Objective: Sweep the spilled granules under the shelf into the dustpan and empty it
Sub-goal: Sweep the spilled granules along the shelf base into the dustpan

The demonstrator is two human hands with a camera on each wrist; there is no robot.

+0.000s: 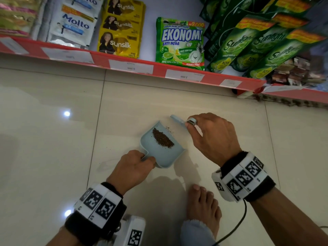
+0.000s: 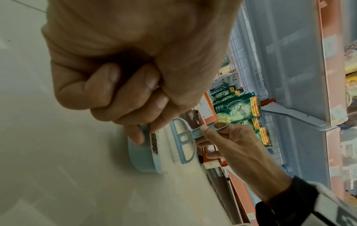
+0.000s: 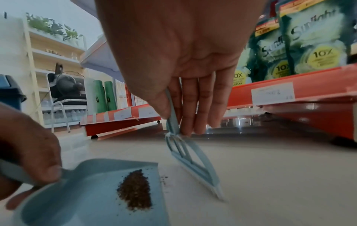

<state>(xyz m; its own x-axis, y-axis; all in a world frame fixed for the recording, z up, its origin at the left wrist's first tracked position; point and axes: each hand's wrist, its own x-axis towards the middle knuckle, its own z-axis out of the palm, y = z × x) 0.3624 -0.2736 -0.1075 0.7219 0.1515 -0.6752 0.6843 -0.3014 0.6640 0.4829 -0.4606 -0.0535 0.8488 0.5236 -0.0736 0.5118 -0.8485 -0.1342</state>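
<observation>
A light blue dustpan (image 1: pixel 150 146) lies on the pale tiled floor in front of the shelf, its lip pointing up and right. A brown pile of granules (image 1: pixel 162 139) sits inside it (image 3: pixel 135 191). A few stray granules (image 1: pixel 168 129) lie on the floor just off the lip. My left hand (image 1: pixel 144 159) grips the dustpan's handle. My right hand (image 1: pixel 192 124) pinches the handle of a small light blue brush (image 1: pixel 177 119), whose head (image 3: pixel 193 165) stands on the floor just beyond the lip, bristles down.
A red-edged shelf (image 1: pixel 159 69) with sachets and soap pouches runs across the back. Dark debris (image 1: pixel 284 102) lines its foot at the right. My bare foot (image 1: pixel 204 205) and a black cable (image 1: pixel 239 222) are near me. A blue bin (image 3: pixel 9 94) stands far left.
</observation>
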